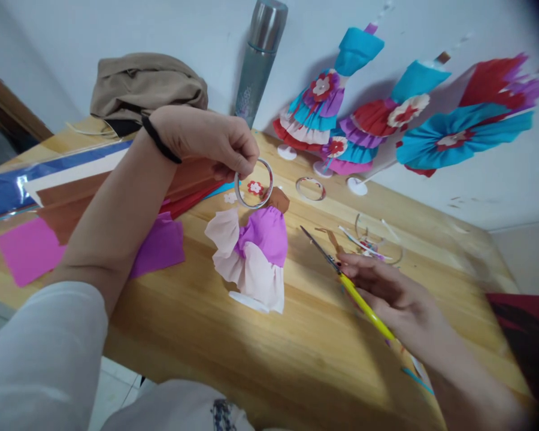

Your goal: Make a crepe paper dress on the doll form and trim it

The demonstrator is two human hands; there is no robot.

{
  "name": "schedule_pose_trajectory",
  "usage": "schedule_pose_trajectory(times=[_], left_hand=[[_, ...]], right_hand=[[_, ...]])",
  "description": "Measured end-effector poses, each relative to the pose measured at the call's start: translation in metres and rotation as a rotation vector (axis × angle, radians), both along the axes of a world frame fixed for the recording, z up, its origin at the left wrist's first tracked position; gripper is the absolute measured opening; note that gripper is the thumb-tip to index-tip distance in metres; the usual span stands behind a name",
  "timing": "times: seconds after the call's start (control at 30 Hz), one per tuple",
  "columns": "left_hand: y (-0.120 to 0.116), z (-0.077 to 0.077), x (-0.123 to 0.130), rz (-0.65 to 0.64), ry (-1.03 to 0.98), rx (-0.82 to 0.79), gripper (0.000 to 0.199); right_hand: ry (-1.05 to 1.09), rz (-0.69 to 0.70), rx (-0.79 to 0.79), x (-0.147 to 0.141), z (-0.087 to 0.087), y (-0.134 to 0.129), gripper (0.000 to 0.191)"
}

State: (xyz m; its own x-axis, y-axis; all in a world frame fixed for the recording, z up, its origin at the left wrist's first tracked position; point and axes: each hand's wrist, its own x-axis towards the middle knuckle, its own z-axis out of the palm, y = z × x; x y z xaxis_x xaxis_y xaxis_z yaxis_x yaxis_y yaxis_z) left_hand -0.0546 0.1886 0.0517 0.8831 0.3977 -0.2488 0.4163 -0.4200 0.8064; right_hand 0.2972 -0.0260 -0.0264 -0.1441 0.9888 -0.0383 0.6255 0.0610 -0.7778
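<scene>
My left hand (233,143) pinches a narrow roll of tape (272,179), held up as a ring over the table. Behind and below it is a small paper dress (265,239), with a brown top, a purple middle and pale pink ruffles, lying on the wood with a white disc (249,301) at its hem. A red and white paper flower (256,188) shows through the ring. In my right hand (390,290) are scissors (363,304) with yellow handles, gripped near the pivot, blades towards the dress. My right fingers are partly hidden.
Several finished paper dresses (359,51) on stands line the wall at right. A second tape roll (311,188) and paper scraps (371,242) lie nearer. A flask (258,66) and brown bag (148,87) stand behind; coloured paper sheets (157,245) lie under my left arm.
</scene>
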Motion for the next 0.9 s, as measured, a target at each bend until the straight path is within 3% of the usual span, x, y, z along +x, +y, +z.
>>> schedule_pose_trajectory(times=[0.1,0.2,0.4,0.57,0.7,0.9], left_hand=[[-0.003,0.000,0.003,0.071,0.009,-0.023,0.045],[-0.004,0.001,0.007,0.075,-0.003,-0.047,0.045],[-0.011,0.005,0.009,0.058,-0.040,-0.020,0.044],[-0.014,0.005,0.011,0.086,-0.025,-0.022,0.046],[-0.011,0.000,0.014,0.055,-0.094,0.018,0.045],[-0.010,-0.007,0.020,0.149,-0.053,0.043,0.039]], right_hand=[[0.180,0.073,-0.134,-0.012,0.012,0.007,0.053],[0.228,0.217,-0.214,-0.023,0.021,0.016,0.063],[-0.002,0.526,-0.241,-0.043,0.047,0.037,0.036],[-0.012,0.570,-0.202,-0.074,0.062,0.051,0.033],[-0.046,0.556,-0.205,-0.088,0.057,0.064,0.044],[-0.023,0.588,-0.242,-0.097,0.052,0.077,0.050]])
